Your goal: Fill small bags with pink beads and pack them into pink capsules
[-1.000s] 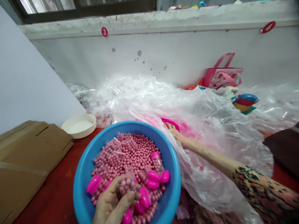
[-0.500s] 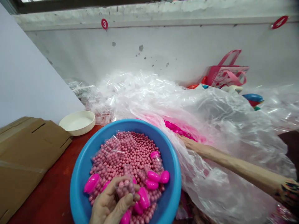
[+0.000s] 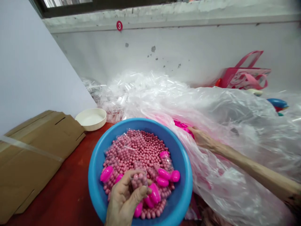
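Note:
My left hand (image 3: 125,194) is closed around a small clear plastic jar (image 3: 139,180) with pink beads in it and no lid visible on top. It holds the jar over a blue basin (image 3: 187,179) of loose pink beads (image 3: 150,146). Several filled jars with bright pink caps (image 3: 154,193) lie on the beads. To the right, my right hand (image 3: 201,138) reaches into a clear plastic bag (image 3: 218,169), at a heap of bright pink pieces (image 3: 182,125) that look like caps. Its fingertips are blurred and partly hidden there.
A round cream tray (image 3: 91,121) stands behind the basin, and a folded cardboard box (image 3: 37,163) lies at left on the red tabletop (image 3: 77,188). Clear plastic containers (image 3: 134,86) are heaped along the wall. A pink handbag (image 3: 244,77) sits at the back right.
The camera has turned left, so everything sits further right in the picture. More of my right hand shows at the pink pieces. My left hand still holds the jar over the basin.

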A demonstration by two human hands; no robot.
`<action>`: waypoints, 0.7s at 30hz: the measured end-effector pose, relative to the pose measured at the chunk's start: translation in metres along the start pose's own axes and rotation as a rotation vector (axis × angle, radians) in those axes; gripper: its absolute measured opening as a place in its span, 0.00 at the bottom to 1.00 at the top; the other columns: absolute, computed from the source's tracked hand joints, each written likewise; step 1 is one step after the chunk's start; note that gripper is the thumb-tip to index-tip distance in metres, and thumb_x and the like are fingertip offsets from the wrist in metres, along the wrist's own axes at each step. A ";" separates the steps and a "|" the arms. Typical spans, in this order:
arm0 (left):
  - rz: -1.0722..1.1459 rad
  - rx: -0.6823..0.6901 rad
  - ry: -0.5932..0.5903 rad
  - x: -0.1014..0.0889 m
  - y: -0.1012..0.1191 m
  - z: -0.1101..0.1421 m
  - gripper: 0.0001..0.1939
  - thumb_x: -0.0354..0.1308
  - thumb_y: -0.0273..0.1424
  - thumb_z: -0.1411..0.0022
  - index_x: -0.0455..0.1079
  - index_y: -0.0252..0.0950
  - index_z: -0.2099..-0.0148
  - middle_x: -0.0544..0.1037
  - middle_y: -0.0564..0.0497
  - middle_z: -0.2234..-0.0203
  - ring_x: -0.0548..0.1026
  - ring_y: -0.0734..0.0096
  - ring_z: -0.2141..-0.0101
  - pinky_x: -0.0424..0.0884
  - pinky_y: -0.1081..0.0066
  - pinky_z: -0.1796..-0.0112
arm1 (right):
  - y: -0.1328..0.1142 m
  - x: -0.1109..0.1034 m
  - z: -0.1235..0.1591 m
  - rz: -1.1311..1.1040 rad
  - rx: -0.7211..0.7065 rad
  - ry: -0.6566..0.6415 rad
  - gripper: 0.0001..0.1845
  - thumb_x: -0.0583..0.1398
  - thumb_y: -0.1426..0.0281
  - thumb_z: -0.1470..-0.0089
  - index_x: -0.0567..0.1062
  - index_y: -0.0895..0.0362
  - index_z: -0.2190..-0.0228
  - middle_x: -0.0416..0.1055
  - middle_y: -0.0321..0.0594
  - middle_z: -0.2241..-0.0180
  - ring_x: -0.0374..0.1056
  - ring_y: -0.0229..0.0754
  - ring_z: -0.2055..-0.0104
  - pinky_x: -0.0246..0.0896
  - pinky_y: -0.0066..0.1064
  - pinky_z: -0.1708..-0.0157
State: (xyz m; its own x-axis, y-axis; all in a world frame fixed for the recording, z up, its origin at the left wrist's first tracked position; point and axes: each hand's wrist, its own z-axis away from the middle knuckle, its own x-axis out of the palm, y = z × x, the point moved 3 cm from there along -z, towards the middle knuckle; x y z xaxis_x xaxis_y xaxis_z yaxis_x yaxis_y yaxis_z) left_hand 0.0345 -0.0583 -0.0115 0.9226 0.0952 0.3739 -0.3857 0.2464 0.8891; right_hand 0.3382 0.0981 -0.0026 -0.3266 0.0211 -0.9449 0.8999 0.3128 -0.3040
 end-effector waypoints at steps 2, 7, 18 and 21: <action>-0.025 -0.008 -0.004 -0.001 -0.001 0.000 0.15 0.70 0.37 0.53 0.76 0.35 0.64 0.81 0.51 0.72 0.78 0.71 0.71 0.74 0.78 0.67 | -0.005 -0.015 -0.003 0.057 -0.003 -0.022 0.10 0.58 0.65 0.42 0.72 0.58 0.62 0.71 0.38 0.63 0.68 0.38 0.66 0.66 0.35 0.65; -0.073 0.024 -0.037 -0.002 0.000 0.001 0.14 0.68 0.37 0.51 0.76 0.35 0.63 0.80 0.51 0.73 0.77 0.72 0.70 0.73 0.79 0.67 | -0.029 -0.062 -0.004 0.086 0.002 0.177 0.24 0.65 0.69 0.62 0.71 0.63 0.60 0.69 0.47 0.65 0.68 0.49 0.66 0.65 0.41 0.64; -0.037 0.010 0.076 0.002 0.000 0.004 0.16 0.69 0.36 0.54 0.77 0.35 0.62 0.80 0.51 0.74 0.77 0.69 0.72 0.73 0.77 0.68 | -0.141 -0.016 -0.020 -0.116 -0.339 -0.042 0.26 0.63 0.75 0.61 0.69 0.60 0.56 0.66 0.46 0.60 0.66 0.45 0.63 0.64 0.36 0.64; -0.047 0.014 0.030 0.001 0.000 0.003 0.15 0.69 0.36 0.53 0.77 0.35 0.63 0.80 0.51 0.74 0.77 0.69 0.71 0.73 0.76 0.67 | -0.133 0.027 -0.022 -0.161 -0.330 -0.121 0.28 0.68 0.73 0.63 0.70 0.61 0.56 0.68 0.48 0.58 0.66 0.49 0.57 0.63 0.40 0.58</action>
State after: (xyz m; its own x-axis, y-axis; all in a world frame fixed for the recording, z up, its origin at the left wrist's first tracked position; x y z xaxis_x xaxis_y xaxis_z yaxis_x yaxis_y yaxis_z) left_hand 0.0352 -0.0610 -0.0110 0.9394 0.1129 0.3237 -0.3419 0.2376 0.9092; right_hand 0.2035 0.0776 0.0150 -0.4018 -0.1592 -0.9018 0.6920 0.5922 -0.4128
